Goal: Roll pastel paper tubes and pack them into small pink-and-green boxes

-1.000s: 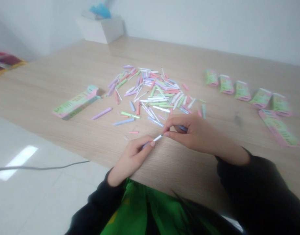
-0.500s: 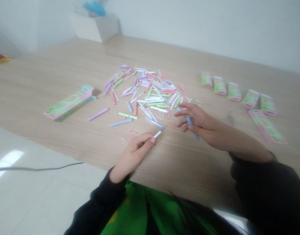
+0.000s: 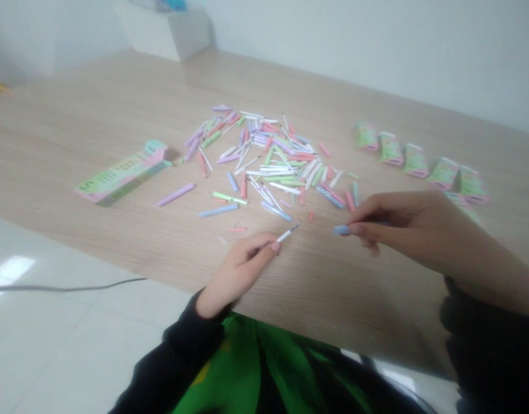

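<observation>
My left hand is closed around a thin white pen refill, whose dark tip points to the upper right. Opposite it, my right hand pinches a light-blue pen barrel; most of the barrel is hidden behind the fingers. A gap separates the barrel's end from the refill tip. Just beyond both hands lies a loose heap of pen parts: white refills and pink, purple, green and blue barrels. A blue barrel and a tiny pink piece lie near my left hand.
On the left lies a pastel carton with its end flap open. Several smaller-looking pastel boxes stand in a row at the right. A white box sits at the back by the wall. A cable runs over the floor.
My right hand has turned and pulled back to the right, its spread fingers now pinching the blue barrel end-on towards the refill. My left hand has hardly moved.
</observation>
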Action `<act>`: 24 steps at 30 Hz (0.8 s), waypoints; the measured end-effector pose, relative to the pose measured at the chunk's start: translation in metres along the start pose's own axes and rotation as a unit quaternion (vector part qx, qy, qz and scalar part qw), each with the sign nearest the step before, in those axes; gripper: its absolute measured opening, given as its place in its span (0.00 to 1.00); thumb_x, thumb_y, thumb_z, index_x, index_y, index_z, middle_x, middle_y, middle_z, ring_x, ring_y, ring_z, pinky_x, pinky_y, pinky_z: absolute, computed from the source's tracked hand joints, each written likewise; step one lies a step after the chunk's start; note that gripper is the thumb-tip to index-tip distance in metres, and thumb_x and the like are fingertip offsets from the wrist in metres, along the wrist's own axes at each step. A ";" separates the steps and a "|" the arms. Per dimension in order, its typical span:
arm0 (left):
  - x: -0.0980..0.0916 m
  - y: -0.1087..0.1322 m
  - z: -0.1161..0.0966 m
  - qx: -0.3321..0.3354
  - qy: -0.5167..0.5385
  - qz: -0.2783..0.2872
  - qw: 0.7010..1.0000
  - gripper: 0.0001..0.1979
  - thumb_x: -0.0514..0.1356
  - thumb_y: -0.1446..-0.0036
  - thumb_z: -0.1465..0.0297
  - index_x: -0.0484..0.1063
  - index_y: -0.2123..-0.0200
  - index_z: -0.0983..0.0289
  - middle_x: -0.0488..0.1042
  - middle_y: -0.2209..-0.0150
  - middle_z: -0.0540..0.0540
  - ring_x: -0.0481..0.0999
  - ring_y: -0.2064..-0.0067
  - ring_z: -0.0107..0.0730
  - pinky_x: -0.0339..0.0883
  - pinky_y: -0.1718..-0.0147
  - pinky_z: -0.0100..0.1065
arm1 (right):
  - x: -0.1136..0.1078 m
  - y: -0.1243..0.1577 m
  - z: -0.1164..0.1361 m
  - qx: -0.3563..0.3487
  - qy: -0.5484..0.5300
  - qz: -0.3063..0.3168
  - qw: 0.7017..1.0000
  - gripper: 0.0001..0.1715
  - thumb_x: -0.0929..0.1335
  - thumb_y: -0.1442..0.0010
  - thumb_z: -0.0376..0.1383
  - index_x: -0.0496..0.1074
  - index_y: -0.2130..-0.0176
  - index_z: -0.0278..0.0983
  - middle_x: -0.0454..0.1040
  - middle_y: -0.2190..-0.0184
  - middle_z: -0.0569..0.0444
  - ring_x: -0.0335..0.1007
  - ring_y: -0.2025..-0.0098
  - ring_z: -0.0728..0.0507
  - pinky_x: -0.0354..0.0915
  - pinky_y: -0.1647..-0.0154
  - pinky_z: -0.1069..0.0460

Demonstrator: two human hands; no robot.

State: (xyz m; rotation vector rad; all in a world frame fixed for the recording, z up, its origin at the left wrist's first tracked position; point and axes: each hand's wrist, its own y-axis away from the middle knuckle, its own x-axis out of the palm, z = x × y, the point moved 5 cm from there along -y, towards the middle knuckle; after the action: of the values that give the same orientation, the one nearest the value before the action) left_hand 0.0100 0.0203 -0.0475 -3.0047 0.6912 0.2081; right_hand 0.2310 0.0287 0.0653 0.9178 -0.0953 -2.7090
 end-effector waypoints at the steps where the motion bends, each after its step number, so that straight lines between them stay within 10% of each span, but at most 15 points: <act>1: 0.000 0.000 -0.001 0.001 -0.003 0.006 1.000 0.16 0.55 0.32 0.64 0.67 0.73 0.63 0.61 0.74 0.46 0.60 0.70 0.28 0.54 0.68 0.32 | 0.000 0.002 0.006 -0.009 0.009 -0.008 1.000 0.15 0.77 0.44 0.49 0.80 0.70 0.40 0.73 0.81 0.57 0.69 0.79 0.49 0.64 0.78 0.54; 24: 0.001 0.011 -0.015 0.018 -0.033 0.052 0.998 0.15 0.55 0.31 0.64 0.70 0.70 0.64 0.65 0.73 0.47 0.64 0.68 0.28 0.59 0.67 0.30 | 0.036 -0.008 0.027 -0.154 0.072 -0.006 0.985 0.09 0.72 0.37 0.43 0.79 0.67 0.41 0.75 0.76 0.59 0.67 0.76 0.49 0.58 0.76 0.53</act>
State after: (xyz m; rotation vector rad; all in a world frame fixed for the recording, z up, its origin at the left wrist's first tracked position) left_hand 0.0075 0.0088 -0.0326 -2.9153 0.8358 0.2951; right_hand 0.1857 0.0257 0.0647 1.0139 0.3503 -2.5568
